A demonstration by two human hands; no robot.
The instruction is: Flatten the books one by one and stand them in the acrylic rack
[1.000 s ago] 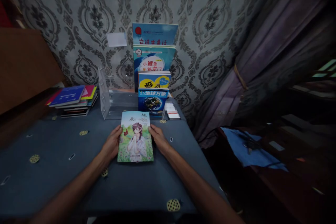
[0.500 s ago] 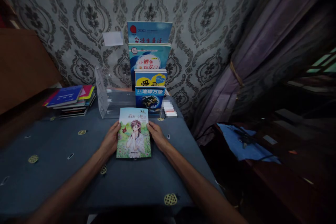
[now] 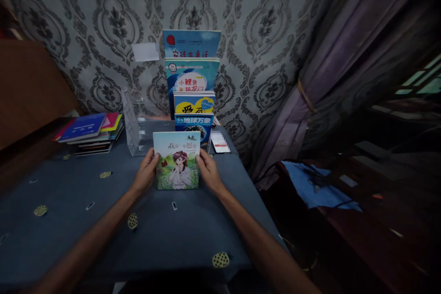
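Between my two hands is a book (image 3: 178, 165) with a pale blue and green cover showing a drawn figure. My left hand (image 3: 147, 170) grips its left edge, thumb on the front. On the right edge, my right hand (image 3: 209, 171) holds it the same way. Fingers behind the cover are hidden. Just beyond stands a clear tiered book rack (image 3: 131, 124). Its right side bears several books in steps: a blue globe book (image 3: 193, 121), partly covered by the held book, a yellow and blue one (image 3: 194, 102), a teal one (image 3: 193, 71) and a taller blue one (image 3: 192, 43) behind.
A stack of books (image 3: 87, 131) lies at the left of the blue tablecloth (image 3: 103, 248). Right of the rack is a small white card-like item (image 3: 219, 141), partly blurred. A tied curtain (image 3: 292, 115) hangs at right, above a dark surface with a blue cloth (image 3: 317, 186).
Both hands have raised the book and tilted it more upright, toward the rack. It now covers more of the globe book. The view has shifted slightly.
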